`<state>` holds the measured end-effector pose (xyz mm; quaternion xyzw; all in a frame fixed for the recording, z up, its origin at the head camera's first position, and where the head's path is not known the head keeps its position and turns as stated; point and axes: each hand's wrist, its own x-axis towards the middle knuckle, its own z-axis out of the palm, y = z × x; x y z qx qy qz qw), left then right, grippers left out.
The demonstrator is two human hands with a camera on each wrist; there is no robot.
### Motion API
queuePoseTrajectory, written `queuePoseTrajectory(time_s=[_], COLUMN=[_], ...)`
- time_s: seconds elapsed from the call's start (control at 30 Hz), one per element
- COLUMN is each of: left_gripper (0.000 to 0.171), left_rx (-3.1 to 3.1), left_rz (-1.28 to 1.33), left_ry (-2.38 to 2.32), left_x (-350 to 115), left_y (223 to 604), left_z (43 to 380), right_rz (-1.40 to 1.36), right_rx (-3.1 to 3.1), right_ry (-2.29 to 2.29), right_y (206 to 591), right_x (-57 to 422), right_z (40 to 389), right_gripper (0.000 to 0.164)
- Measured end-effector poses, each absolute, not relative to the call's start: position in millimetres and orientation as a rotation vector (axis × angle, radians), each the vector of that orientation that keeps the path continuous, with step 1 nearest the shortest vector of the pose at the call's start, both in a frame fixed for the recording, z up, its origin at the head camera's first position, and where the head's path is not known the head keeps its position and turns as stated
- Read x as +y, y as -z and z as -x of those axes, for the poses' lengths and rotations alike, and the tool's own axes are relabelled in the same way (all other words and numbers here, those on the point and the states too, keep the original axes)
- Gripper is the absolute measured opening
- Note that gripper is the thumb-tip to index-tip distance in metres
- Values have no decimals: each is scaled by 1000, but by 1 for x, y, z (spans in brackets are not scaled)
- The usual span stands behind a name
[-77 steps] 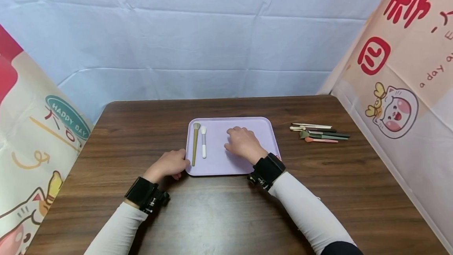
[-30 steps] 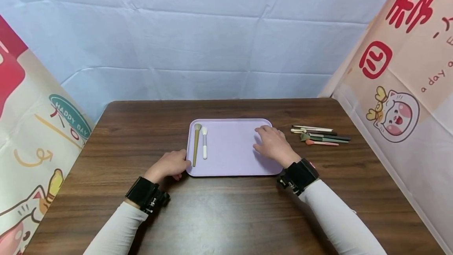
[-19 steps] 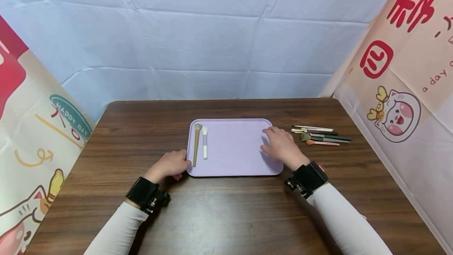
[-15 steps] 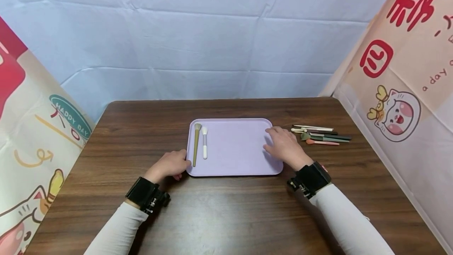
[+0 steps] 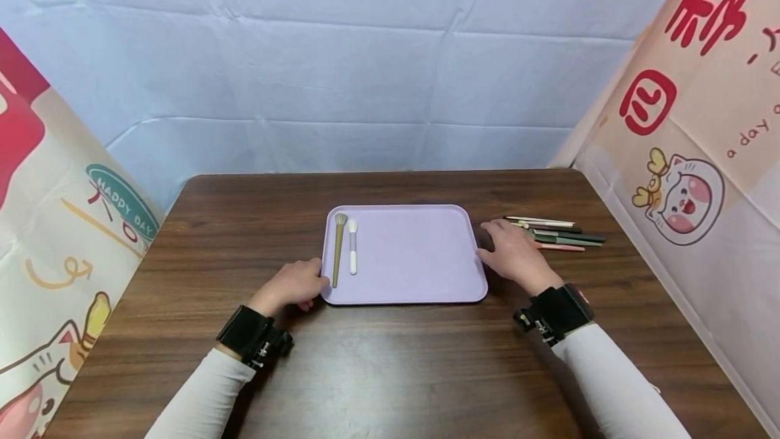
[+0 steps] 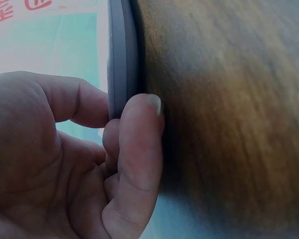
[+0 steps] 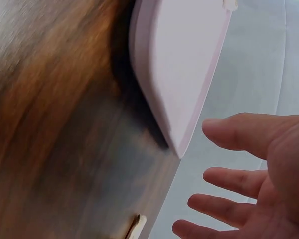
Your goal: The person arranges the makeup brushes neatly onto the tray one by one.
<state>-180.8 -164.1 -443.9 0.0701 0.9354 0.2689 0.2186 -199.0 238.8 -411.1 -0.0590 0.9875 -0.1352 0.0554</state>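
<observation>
My left hand (image 5: 295,281) pinches the near left edge of a lilac tray (image 5: 414,249); in the left wrist view its thumb and fingers lie on either side of the tray rim (image 6: 120,55). Two makeup brushes lie side by side at the tray's left: an olive-handled one (image 5: 337,253) and a shorter white and grey one (image 5: 353,249). Just off the tray's right side is my right hand (image 5: 514,253), spread and holding nothing. It partly covers the left ends of a pile of makeup brushes (image 5: 569,238). The right wrist view shows its fingers (image 7: 219,209) apart.
The pile mixes cream, black, green and pink brushes, all lying roughly crosswise on the dark wooden table (image 5: 390,371). A pale cloth (image 5: 365,73) hangs behind the table, with printed cloths (image 5: 676,188) at both sides.
My right hand has moved right, from over the middle of the tray past its right edge to the brush pile. The left hand has stayed at the tray's edge.
</observation>
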Motion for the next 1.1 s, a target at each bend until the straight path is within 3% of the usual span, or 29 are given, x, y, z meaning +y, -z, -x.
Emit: queuePoseTrajectory(time_s=[1.1], left_gripper=[21], left_rx=[2581], left_rz=[-195], left_ry=[-754], left_x=[-165], left_y=[443], left_z=[180], right_rz=[188], right_rx=[3003], right_ry=[383], right_y=[409], right_x=[311], right_z=[186], right_gripper=[54])
